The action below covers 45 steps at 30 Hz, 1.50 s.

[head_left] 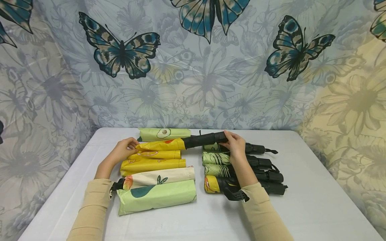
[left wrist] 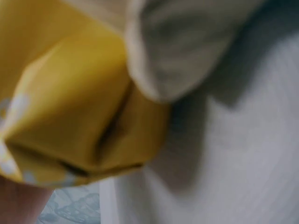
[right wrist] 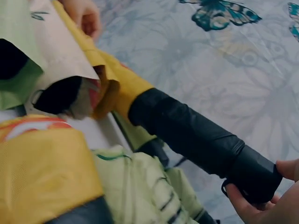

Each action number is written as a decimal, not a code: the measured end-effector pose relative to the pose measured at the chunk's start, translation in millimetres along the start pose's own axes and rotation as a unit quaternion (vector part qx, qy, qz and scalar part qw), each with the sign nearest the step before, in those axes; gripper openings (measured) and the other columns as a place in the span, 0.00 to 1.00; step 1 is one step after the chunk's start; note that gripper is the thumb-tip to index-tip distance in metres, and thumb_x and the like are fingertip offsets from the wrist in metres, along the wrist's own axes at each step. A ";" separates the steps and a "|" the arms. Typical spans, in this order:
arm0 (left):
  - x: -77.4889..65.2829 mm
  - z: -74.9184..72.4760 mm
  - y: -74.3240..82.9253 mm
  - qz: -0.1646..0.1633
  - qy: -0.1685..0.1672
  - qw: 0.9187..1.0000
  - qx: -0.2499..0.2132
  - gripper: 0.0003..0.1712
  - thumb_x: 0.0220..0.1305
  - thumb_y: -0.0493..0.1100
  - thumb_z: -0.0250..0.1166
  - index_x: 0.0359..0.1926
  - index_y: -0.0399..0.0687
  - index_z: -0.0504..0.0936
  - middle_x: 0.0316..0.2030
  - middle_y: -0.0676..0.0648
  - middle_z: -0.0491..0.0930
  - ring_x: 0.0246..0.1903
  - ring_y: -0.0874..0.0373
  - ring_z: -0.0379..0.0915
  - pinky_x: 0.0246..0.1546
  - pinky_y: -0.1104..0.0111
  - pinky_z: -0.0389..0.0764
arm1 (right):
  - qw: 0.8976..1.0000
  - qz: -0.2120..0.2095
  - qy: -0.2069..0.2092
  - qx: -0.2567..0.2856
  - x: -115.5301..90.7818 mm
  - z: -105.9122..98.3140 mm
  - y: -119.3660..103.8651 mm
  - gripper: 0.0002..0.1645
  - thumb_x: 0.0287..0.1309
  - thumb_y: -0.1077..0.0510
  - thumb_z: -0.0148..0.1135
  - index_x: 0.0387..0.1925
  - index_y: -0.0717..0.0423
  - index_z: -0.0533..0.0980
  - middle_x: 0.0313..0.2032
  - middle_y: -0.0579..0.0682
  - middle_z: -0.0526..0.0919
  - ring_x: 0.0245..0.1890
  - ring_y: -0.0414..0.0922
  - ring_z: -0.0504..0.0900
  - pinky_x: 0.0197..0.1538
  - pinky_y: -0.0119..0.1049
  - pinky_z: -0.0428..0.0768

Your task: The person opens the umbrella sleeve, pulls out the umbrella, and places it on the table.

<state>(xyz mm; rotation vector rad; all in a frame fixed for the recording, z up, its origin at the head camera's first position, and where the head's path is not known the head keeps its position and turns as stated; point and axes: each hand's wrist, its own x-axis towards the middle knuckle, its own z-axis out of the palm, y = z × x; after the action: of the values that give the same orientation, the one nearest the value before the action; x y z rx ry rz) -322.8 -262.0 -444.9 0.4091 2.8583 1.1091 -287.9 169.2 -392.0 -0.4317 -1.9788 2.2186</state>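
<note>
Between my hands, raised just above the table, is a black folded umbrella point(head_left: 203, 140) partly inside a yellow sleeve point(head_left: 167, 145). My left hand point(head_left: 122, 149) pinches the sleeve's far left end. My right hand point(head_left: 236, 144) grips the umbrella's handle end; in the right wrist view, its thumb and fingers point(right wrist: 243, 205) hold the black handle. The umbrella part inside the sleeve is hidden. Beneath lie two more yellow sleeves point(head_left: 163, 164), a cream sleeve point(head_left: 176, 174) and a green sleeve point(head_left: 169, 198). The left wrist view is blurred, with yellow fabric point(left wrist: 79, 93) filling much of it.
A green avocado-print sleeve point(head_left: 179, 133) lies at the back. On the right, under my right forearm, are several folded umbrellas, including green-and-black ones point(head_left: 214, 158) and a yellow-and-black one point(head_left: 212, 184). A butterfly-print cloth point(head_left: 196, 100) hangs behind the white table point(head_left: 310, 201).
</note>
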 end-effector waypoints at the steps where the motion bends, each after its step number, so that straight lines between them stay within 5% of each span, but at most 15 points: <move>1: 0.0 0.2 -0.5 -0.002 0.000 1.000 -0.001 0.13 0.64 0.33 0.62 0.49 0.36 0.77 0.44 0.35 0.80 0.44 0.45 0.78 0.47 0.54 0.81 | 1.000 0.001 0.002 0.005 0.7 -2.2 -1.2 0.29 0.70 0.51 0.55 0.65 0.64 0.68 0.54 0.52 0.73 0.29 0.33 0.82 0.51 0.35 0.84; 13: -1.7 3.0 -3.5 -0.001 -0.005 1.000 -0.002 0.12 0.64 0.33 0.62 0.48 0.35 0.77 0.44 0.35 0.80 0.43 0.46 0.78 0.46 0.55 0.81 | 0.998 -0.021 0.039 0.038 3.3 -27.1 -12.4 0.30 0.67 0.50 0.58 0.61 0.68 0.71 0.43 0.46 0.72 0.32 0.35 0.82 0.46 0.31 0.86; 21: -0.8 6.1 -5.7 0.005 -0.013 1.000 -0.009 0.10 0.65 0.33 0.62 0.47 0.35 0.77 0.41 0.37 0.80 0.42 0.48 0.78 0.45 0.57 0.82 | 0.997 0.005 0.045 0.054 6.9 -42.3 -24.9 0.32 0.68 0.49 0.56 0.64 0.66 0.66 0.47 0.44 0.69 0.33 0.34 0.81 0.51 0.30 0.84; 30: -1.9 3.5 -2.2 0.007 -0.010 1.000 -0.011 0.10 0.64 0.32 0.62 0.46 0.34 0.77 0.40 0.36 0.80 0.41 0.47 0.78 0.45 0.56 0.81 | 0.993 0.005 0.073 0.092 10.7 -64.1 -33.1 0.33 0.68 0.51 0.56 0.67 0.66 0.65 0.45 0.46 0.71 0.26 0.34 0.84 0.41 0.27 0.86; 45: -0.3 1.5 -2.7 0.004 -0.018 1.000 -0.012 0.10 0.65 0.32 0.61 0.46 0.34 0.77 0.41 0.36 0.80 0.42 0.47 0.78 0.44 0.57 0.82 | 0.974 0.073 0.105 0.186 18.8 -96.7 -40.2 0.38 0.66 0.54 0.58 0.71 0.63 0.57 0.51 0.47 0.68 0.31 0.38 0.82 0.46 0.30 0.85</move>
<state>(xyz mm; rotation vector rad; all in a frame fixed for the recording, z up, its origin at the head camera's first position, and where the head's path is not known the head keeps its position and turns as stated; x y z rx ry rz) -322.9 -263.1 -447.8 0.4349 2.8120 1.1255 -280.1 271.5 -363.8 -0.7412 -1.4279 2.4404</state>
